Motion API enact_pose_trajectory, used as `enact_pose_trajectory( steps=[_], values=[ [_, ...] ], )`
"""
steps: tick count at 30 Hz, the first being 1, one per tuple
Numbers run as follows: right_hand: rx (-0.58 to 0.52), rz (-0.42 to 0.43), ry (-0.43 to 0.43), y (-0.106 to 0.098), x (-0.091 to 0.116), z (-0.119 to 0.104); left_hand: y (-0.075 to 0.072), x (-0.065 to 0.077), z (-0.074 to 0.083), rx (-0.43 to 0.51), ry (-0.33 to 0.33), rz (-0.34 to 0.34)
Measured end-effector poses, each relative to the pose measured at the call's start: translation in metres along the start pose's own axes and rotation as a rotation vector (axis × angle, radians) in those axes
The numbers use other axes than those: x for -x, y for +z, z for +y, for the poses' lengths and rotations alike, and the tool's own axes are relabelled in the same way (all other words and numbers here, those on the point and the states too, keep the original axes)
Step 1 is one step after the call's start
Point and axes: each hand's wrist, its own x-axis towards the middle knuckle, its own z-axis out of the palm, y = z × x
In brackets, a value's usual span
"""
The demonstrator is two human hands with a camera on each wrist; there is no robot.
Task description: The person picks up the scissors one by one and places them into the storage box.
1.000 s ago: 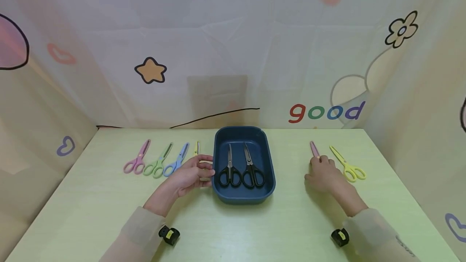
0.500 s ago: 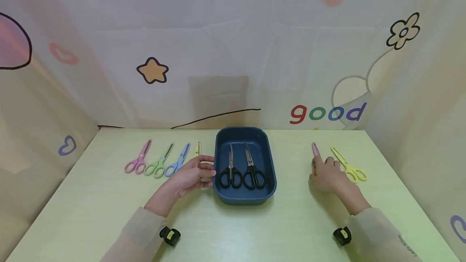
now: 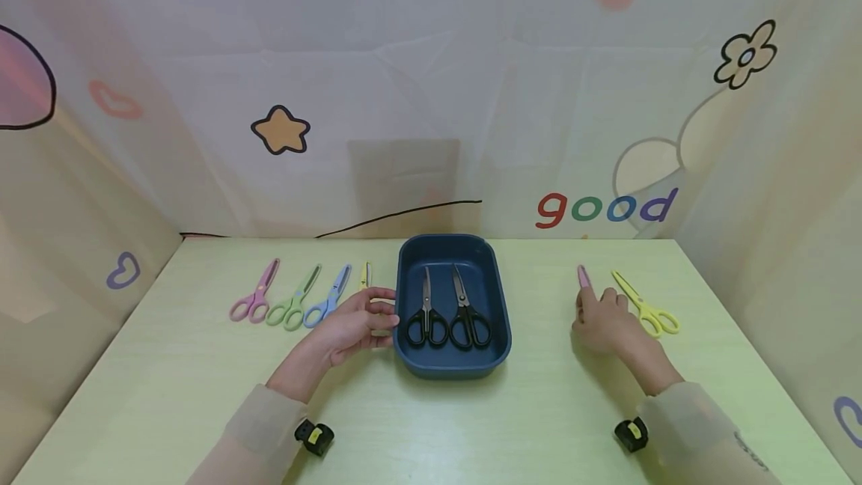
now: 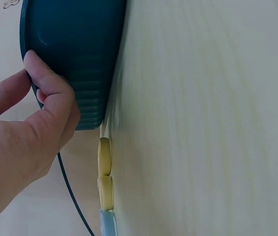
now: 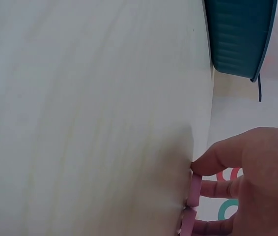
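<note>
The left hand point(image 3: 350, 326) has its grip clamped on the left rim of the tray point(image 3: 453, 371), in which two black scissors point(image 3: 462, 299) lie. The right hand point(image 3: 606, 324) pinches, its grip on the handles, the pink scissors point(image 3: 583, 276) lying on the table point(image 3: 539, 418) beside yellow scissors point(image 3: 643, 307).

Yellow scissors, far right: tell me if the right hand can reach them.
Likely yes: the right hand is beside the yellow scissors, nothing lies on them, though that hand touches the pink scissors.
</note>
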Motion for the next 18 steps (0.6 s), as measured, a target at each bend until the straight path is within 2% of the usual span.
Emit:
enact_pose_trajectory(
  steps=[5,18],
  values=[
    [0.009,0.009,0.013,-0.0004,-0.0009,-0.0013,-0.0003,-0.0002,-0.0004,-0.001,0.0,0.003],
    [-0.002,0.044,-0.018,0.0009,-0.0005,-0.0017,-0.0006,-0.0007,-0.0012,-0.007,0.003,0.005]
  ],
)
